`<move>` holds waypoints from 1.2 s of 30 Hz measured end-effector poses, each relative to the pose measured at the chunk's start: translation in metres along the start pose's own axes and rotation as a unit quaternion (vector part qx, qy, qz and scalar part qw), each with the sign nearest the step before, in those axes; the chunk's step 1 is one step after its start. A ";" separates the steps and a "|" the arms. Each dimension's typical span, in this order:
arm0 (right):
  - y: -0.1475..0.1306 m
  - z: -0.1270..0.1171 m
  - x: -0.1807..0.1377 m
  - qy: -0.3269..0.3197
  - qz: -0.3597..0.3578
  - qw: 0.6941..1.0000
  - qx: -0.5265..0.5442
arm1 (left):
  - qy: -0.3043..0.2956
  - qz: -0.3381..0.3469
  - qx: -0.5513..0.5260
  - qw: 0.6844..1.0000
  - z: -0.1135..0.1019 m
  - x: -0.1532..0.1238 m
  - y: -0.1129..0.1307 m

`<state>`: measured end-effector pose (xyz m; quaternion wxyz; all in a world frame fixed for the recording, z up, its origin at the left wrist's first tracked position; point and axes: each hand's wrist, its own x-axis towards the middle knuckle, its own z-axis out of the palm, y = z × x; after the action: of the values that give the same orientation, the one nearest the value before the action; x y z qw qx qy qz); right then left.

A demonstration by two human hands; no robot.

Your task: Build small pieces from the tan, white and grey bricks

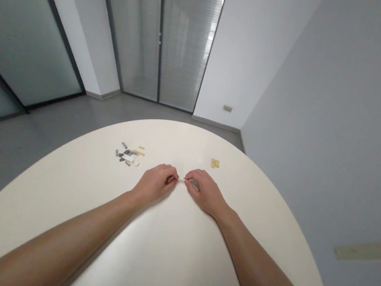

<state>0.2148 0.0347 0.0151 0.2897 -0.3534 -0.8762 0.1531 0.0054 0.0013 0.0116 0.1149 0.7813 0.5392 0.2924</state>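
Observation:
Both my hands meet near the middle of a round cream table (60, 200). My left hand (156, 182) and my right hand (203, 191) pinch the two ends of a small pale piece (181, 180) between their fingertips, just above the tabletop. A grey bit shows under my right fingers, too small to identify. To the left of my left hand lies a small heap of loose grey, white and tan building pieces (129, 155). A flat tan plate piece (214, 163) lies just beyond my right hand.
The table's far edge curves close behind the pieces. Beyond it are grey floor, glass partitions at the left, a blind-covered door at the back and white walls at the right. A wall socket (227, 108) sits low on the far wall.

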 end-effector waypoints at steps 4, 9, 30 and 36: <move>0.001 0.000 0.000 0.003 -0.003 1.000 0.000 | -0.006 0.002 0.014 1.000 -0.001 0.001 0.001; 0.001 0.001 0.000 0.004 -0.002 1.000 0.000 | -0.002 0.001 0.008 1.000 -0.001 0.001 0.001; -0.004 -0.001 -0.002 0.011 0.050 0.999 -0.010 | -0.016 0.023 0.005 1.000 -0.001 0.001 0.003; -0.004 -0.001 -0.003 0.022 0.043 0.999 -0.002 | -0.016 0.027 0.013 0.999 -0.002 0.000 0.004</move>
<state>0.2149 0.0303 0.0164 0.3015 -0.3950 -0.8537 0.1559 0.0077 -0.0001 0.0151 0.1057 0.8015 0.5197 0.2763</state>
